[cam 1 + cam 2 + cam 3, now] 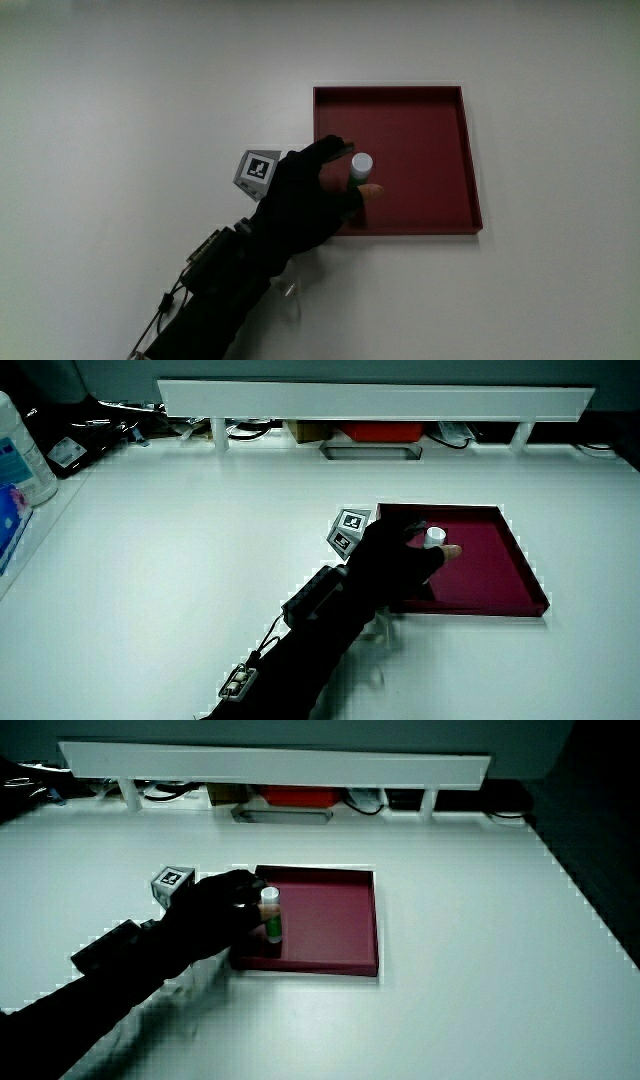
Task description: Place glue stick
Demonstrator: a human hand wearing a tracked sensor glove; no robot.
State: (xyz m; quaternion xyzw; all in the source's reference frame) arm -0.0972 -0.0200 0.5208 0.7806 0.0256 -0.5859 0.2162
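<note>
Inside red tray [470, 150], near its edge: upright glue stick [271, 915], white cap up, w/ hand [300, 200] fingers [335, 148] pinching it.

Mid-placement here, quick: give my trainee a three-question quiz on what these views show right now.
1. True or false: the glue stick stands upright inside the red tray.
2. What is the hand doing? A) resting open on the bare table B) gripping the glue stick C) lifting the tray
3. Fill in: the patterned cube sits on the ____ of the hand.

Key:
1. True; in a side view its white cap points up and its base looks to be at the tray floor.
2. B; the fingers close around the stick near the tray's wall.
3. back
</note>
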